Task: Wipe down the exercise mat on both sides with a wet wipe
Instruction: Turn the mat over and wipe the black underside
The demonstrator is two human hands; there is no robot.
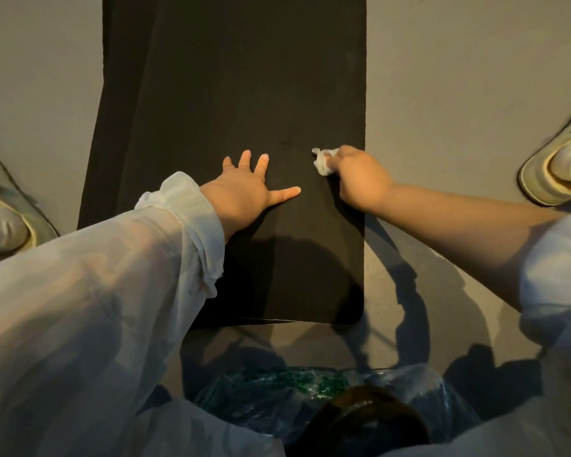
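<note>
Here, my left hand (244,186) presses spread flat on the matte black mat (231,94); my right hand (360,179) pinches a crumpled white wipe (322,161) against it.

Exercise mat (231,94): on the floor (459,77), running straight ahead of you. Your left hand (244,189): flat on the mat, near its middle. Your right hand (360,179): by the mat's right edge, wet wipe (322,161) in its fingers, against the mat. Shoes (554,173): on the floor, one either side of the mat.

Flat black mat (231,94), crumpled white wipe (322,161)
</note>
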